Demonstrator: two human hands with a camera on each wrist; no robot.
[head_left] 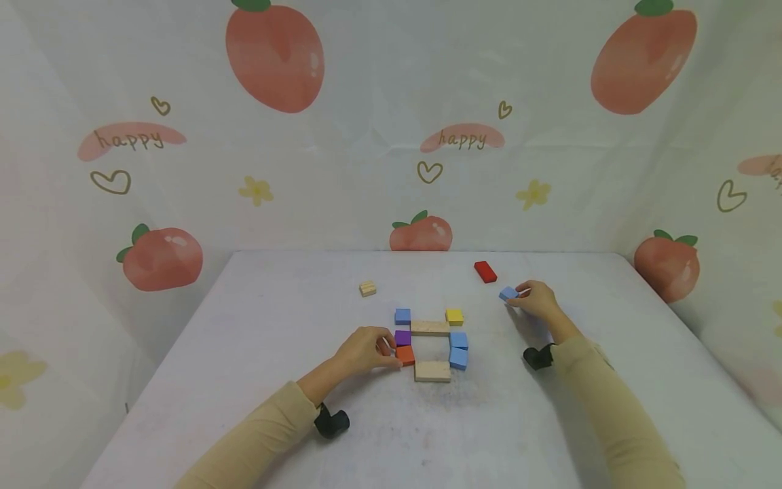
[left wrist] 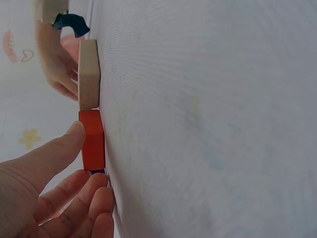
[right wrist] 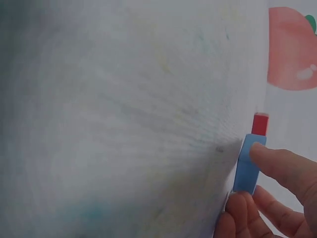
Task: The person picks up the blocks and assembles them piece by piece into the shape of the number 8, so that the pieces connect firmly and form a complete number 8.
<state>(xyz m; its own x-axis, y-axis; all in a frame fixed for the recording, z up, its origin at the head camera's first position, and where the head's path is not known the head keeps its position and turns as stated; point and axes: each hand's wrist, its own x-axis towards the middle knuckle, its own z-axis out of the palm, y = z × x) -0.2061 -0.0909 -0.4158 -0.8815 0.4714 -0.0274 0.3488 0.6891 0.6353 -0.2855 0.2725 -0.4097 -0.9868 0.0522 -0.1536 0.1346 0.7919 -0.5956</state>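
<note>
Behind the grip of the left hand (head_left: 365,350), we see a left sleeve (head_left: 256,433) of plain beige cloth, softly wrinkled. Between this sleeve and the grip, we notice a left wrist piece (head_left: 332,423), black, with rounded end. Behind the grip of the right hand (head_left: 536,299), we find a similar beige right sleeve (head_left: 613,407) and a black, curved right wrist piece (head_left: 538,357).

A pale backdrop (head_left: 354,163) printed with red fruit (head_left: 275,61), yellow flowers (head_left: 256,191), hearts (head_left: 430,180) and the word "happy" (head_left: 462,140) rises behind the far edge of a white desk (head_left: 263,333) and flanks its left and right edges.
</note>
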